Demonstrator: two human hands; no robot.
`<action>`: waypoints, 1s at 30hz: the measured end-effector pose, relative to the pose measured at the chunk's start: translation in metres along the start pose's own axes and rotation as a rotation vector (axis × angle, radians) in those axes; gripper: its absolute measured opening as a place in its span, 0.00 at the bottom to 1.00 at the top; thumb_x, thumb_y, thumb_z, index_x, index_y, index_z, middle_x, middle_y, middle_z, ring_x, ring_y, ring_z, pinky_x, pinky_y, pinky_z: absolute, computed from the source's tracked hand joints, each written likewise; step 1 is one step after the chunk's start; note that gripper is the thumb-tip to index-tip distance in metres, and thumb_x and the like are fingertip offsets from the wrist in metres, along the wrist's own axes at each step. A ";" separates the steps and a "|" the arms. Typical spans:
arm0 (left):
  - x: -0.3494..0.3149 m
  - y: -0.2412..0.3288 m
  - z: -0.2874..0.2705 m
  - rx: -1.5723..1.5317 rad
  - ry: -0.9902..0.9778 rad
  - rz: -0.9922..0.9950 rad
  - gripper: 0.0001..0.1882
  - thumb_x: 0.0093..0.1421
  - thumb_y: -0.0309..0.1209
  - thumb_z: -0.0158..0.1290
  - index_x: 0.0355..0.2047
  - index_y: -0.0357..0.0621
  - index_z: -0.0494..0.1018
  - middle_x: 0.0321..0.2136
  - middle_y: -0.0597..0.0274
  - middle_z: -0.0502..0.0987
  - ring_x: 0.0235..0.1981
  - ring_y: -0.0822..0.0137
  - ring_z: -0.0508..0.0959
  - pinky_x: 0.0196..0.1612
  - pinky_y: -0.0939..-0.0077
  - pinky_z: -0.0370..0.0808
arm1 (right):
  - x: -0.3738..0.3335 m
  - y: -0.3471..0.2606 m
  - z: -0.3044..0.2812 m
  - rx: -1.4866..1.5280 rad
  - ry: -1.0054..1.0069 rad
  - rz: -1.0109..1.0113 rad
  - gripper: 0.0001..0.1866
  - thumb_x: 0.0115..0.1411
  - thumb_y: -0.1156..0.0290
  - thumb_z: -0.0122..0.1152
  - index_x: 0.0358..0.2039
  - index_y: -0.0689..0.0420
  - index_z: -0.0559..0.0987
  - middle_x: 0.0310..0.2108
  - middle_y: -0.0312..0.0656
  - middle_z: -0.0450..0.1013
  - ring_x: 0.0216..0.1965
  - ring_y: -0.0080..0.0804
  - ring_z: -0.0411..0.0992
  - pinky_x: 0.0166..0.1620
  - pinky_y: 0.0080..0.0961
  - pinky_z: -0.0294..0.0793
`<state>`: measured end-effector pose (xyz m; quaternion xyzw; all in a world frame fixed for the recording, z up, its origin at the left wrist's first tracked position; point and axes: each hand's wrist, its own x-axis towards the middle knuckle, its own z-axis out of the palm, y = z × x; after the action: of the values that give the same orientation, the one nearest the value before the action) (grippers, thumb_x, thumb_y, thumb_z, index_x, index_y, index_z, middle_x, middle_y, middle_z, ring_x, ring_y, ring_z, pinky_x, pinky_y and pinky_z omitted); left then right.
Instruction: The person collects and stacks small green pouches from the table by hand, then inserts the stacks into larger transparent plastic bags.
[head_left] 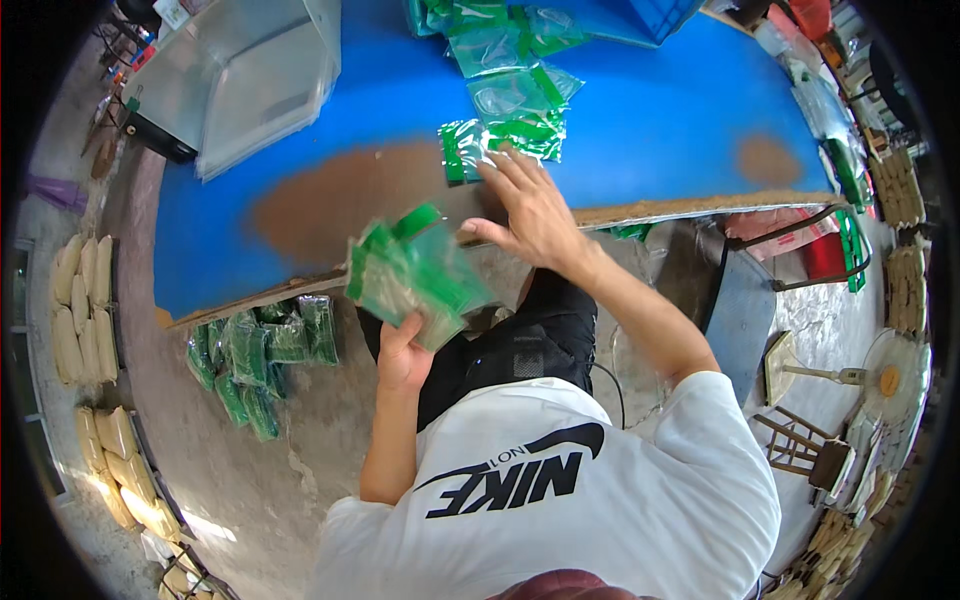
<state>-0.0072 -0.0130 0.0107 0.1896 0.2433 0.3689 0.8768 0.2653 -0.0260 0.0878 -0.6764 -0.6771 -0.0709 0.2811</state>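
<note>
My left hand grips a fanned bunch of green and clear plastic packets in front of the table's near edge; the bunch is blurred. My right hand has its fingers stretched out and its thumb apart. Its fingertips lie at the near end of a row of similar packets, which overlap one another across the blue table. Whether those fingertips press on the nearest packet, I cannot tell.
A clear plastic bin with sheets stands at the table's far left, and a blue crate at the far edge. Bundles of green packets lie on the floor at left. A fan and a wooden stool stand at right.
</note>
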 end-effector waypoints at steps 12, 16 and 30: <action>0.006 -0.002 0.005 -0.197 0.009 0.016 0.32 0.58 0.21 0.59 0.62 0.41 0.62 0.58 0.59 0.71 0.60 0.61 0.70 0.67 0.60 0.65 | -0.001 -0.040 0.029 0.445 -0.197 -0.105 0.23 0.62 0.66 0.56 0.57 0.60 0.72 0.58 0.53 0.67 0.59 0.56 0.64 0.62 0.47 0.63; 0.009 -0.003 0.023 -0.111 0.116 0.139 0.31 0.60 0.21 0.57 0.63 0.41 0.61 0.58 0.59 0.70 0.61 0.60 0.70 0.67 0.61 0.64 | 0.009 -0.028 0.008 0.718 -0.320 0.120 0.22 0.62 0.70 0.56 0.56 0.63 0.72 0.58 0.57 0.66 0.58 0.56 0.66 0.58 0.41 0.68; -0.008 0.003 -0.034 -0.370 -0.263 -0.152 0.32 0.54 0.23 0.64 0.59 0.37 0.67 0.54 0.53 0.75 0.55 0.56 0.75 0.60 0.59 0.72 | -0.024 0.014 -0.007 0.523 0.030 0.052 0.11 0.63 0.71 0.61 0.45 0.59 0.78 0.37 0.37 0.76 0.34 0.29 0.73 0.37 0.30 0.72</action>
<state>-0.0331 -0.0121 -0.0132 0.0531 0.0686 0.3120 0.9461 0.2791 -0.0489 0.0781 -0.5968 -0.6503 0.1039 0.4584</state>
